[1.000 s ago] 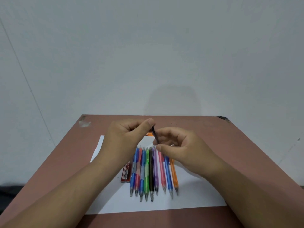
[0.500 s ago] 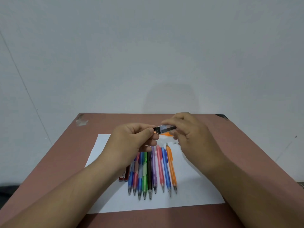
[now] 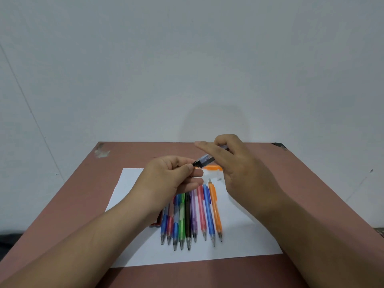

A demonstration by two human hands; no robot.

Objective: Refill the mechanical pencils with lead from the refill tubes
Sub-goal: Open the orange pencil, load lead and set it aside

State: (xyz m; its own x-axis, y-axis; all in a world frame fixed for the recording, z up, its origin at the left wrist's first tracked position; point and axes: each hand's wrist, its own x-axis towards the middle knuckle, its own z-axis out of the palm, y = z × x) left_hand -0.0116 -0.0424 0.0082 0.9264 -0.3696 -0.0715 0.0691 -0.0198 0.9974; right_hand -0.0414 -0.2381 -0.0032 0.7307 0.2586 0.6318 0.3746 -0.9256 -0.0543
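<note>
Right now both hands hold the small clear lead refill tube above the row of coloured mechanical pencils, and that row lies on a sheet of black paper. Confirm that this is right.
Not quite: the head view shows the sheet of paper is white, not black. The rest stands: left hand and right hand hold the small clear lead refill tube above the row of coloured mechanical pencils.

Reddish-brown table (image 3: 83,204), white paper sheet (image 3: 245,242) on it (pencils (image 3: 188,217) atop)

A single head-worn wide-angle view is aimed forward and down, close over the table (image 3: 68,206), with the wall (image 3: 187,59) filling the upper half.
</note>
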